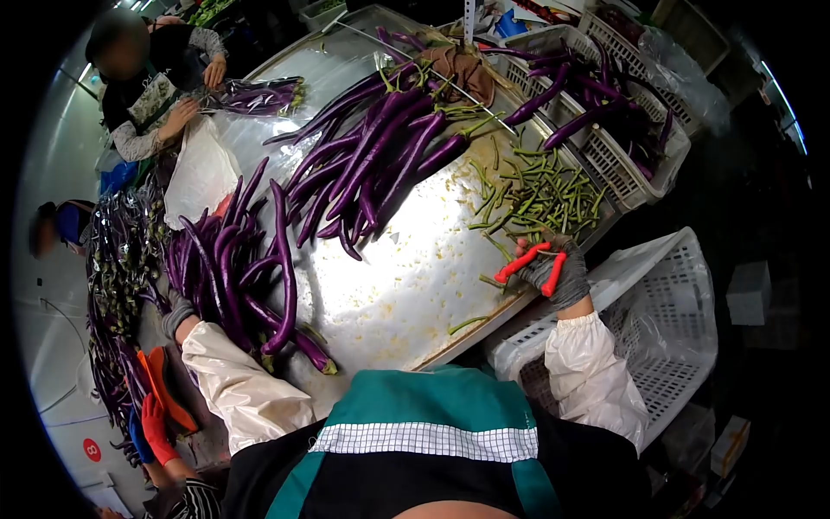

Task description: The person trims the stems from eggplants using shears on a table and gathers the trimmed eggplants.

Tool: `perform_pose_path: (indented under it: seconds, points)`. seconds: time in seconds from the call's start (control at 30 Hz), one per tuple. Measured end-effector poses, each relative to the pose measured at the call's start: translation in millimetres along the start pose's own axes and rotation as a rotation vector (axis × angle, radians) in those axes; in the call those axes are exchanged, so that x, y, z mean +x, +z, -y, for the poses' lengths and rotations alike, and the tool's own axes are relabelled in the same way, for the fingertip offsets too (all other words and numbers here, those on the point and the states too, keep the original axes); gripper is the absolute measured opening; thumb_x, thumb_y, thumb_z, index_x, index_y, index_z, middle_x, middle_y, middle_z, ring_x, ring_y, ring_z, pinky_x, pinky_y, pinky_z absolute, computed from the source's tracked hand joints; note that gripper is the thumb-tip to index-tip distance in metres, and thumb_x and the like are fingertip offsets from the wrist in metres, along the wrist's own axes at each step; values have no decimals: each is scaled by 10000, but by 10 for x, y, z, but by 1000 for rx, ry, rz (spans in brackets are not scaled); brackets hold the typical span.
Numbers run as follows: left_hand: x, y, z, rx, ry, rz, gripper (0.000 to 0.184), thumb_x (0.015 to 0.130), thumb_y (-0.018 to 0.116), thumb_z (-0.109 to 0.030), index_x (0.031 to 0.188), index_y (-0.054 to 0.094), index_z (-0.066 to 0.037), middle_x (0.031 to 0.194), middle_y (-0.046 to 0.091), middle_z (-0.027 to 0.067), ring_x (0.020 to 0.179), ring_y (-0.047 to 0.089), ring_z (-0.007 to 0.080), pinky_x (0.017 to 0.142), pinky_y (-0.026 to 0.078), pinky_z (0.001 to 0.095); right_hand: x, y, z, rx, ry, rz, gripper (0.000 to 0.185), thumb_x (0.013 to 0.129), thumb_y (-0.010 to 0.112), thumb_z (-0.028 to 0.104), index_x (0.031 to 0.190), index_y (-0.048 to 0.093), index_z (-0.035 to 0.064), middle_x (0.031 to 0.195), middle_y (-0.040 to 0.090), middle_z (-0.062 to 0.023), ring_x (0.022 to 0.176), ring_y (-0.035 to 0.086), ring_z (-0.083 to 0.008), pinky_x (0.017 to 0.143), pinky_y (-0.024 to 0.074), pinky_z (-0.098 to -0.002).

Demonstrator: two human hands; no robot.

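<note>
My right hand (564,278), in a grey fingerless-looking glove, is closed around red-handled shears (524,261) at the table's right edge. Just beyond it lies a heap of cut green stems (553,195). My left hand (179,315), also gloved in grey, rests against the left side of a pile of long purple eggplants (220,259); its fingers are mostly hidden, so their grip is unclear. One eggplant (284,268) lies lengthwise along that pile's right side. A larger heap of eggplants (372,160), stems pointing away from me, covers the table's middle.
The metal table (380,311) carries scattered stem bits. At right stand a lined white crate (657,320) and crates of eggplants (605,95). Bagged eggplants (130,233) are stacked left. Across the table, a co-worker's hands handle an eggplant bag (259,97). Another person's red glove (156,428) shows lower left.
</note>
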State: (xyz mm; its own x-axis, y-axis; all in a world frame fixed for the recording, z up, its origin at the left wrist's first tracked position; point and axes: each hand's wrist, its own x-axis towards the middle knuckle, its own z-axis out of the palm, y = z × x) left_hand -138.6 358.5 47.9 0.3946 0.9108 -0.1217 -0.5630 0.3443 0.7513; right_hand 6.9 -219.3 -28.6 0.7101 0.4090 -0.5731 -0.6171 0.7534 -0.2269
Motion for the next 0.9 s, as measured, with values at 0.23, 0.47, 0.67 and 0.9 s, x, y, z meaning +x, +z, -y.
perform_pose_path:
  seconds: [0.23, 0.47, 0.67, 0.9]
  points:
    - [-629, 1460, 939, 563, -150, 515, 380, 823, 506, -270, 1159, 465, -96, 1000, 540, 95, 899, 526, 195, 813, 433, 311, -10, -104, -60, 136, -33, 11, 237, 691, 555, 48, 888, 439, -15, 969, 502, -248, 886, 508, -348, 839, 414, -492]
    - [-1312, 2269, 2557, 2070, 584, 972, 824, 669, 633, -488, 1333, 251, -183, 1336, 280, 181, 1217, 274, 371, 1020, 213, 434, -74, -80, -40, 50, -47, 28, 292, 694, 505, 45, 981, 451, 32, 996, 514, -241, 887, 521, -353, 811, 429, -488]
    - [-1146, 2189, 2814, 2029, 519, 941, 854, 675, 641, -440, 1344, 198, -148, 1270, 341, 217, 1156, 356, 378, 929, 339, 440, -67, -134, -29, 25, -88, 63, 335, 714, 492, 47, 1046, 451, 72, 966, 535, -233, 853, 538, -350, 781, 446, -477]
    - [-1223, 1838, 2819, 2051, 736, 1127, 506, 791, 426, -109, 1263, 274, -12, 1162, 429, 183, 1042, 465, 321, 831, 415, 399, 78, -147, -117, -25, 9, 75, 349, 733, 493, 116, 1070, 460, 33, 1006, 525, -225, 862, 530, -362, 741, 437, -551]
